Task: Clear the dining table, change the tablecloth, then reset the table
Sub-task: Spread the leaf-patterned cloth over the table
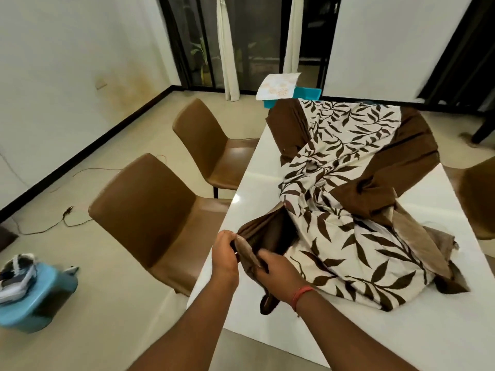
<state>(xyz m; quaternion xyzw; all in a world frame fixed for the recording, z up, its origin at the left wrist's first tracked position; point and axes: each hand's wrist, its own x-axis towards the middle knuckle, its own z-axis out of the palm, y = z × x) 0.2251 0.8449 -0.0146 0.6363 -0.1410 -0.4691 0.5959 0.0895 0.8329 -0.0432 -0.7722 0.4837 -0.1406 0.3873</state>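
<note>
A brown and cream leaf-print tablecloth (348, 188) lies bunched and twisted across the white dining table (257, 162). Its brown border corner reaches the table's near left edge. My left hand (224, 257) pinches that corner from the left. My right hand (278, 274) grips the same brown edge just beside it, fingers curled over the fabric. A red thread band circles my right wrist.
Two brown chairs (150, 210) stand along the table's left side, and part of another shows at the right edge (479, 194). A folded white floral cloth (277, 87) rests on a teal box beyond the far end. A blue stool with a shoe (32, 290) and loose cables lie on the floor at left.
</note>
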